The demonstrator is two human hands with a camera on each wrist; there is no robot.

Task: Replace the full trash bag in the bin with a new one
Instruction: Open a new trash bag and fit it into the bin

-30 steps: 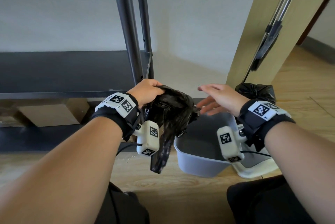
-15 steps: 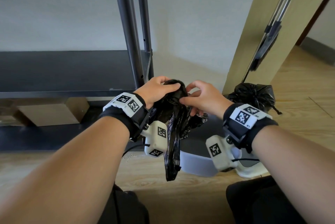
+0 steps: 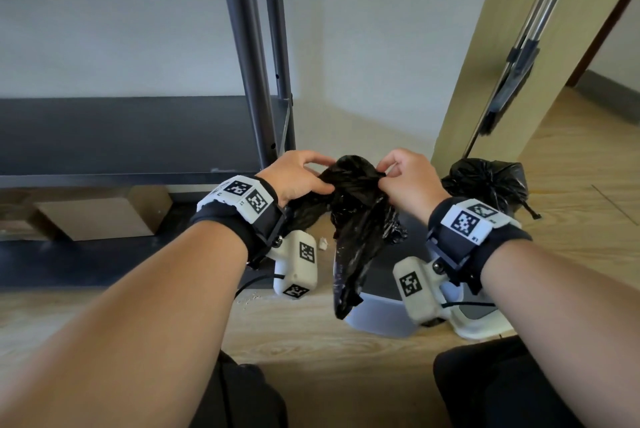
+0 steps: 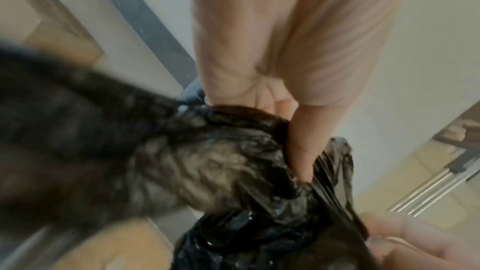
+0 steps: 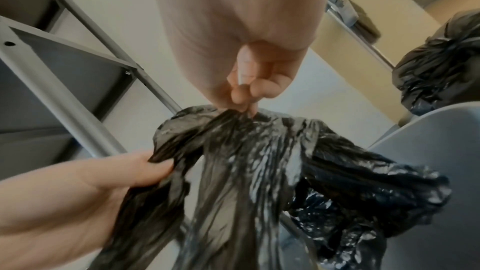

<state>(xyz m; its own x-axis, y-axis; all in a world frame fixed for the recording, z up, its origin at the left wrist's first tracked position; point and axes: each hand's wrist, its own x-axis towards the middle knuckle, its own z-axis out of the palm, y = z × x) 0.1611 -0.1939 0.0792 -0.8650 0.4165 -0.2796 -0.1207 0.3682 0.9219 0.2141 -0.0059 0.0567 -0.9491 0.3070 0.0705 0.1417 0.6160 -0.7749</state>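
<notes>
A crumpled new black trash bag (image 3: 353,209) hangs between my two hands above the grey bin (image 3: 377,313). My left hand (image 3: 301,178) grips its upper left part with thumb and fingers (image 4: 298,151). My right hand (image 3: 401,178) pinches the bag's top edge (image 5: 241,114) with curled fingertips. The bag's (image 5: 233,182) tail dangles over the bin's near rim. A full, tied black trash bag (image 3: 485,185) sits on the floor behind the bin to the right, also seen in the right wrist view (image 5: 441,65). The bin's grey wall (image 5: 428,130) stands just under the bag.
A dark metal shelf (image 3: 121,136) with upright posts (image 3: 249,57) stands to the left. A cardboard box (image 3: 100,216) lies under it. A wooden panel with a mop handle (image 3: 512,57) leans at the right. Wooden floor (image 3: 294,334) spreads below, with my knees at the bottom edge.
My right hand came in from over the bin and took hold of the bag's top. Both hands now hold the bag slightly higher and the bunched plastic is being spread apart.
</notes>
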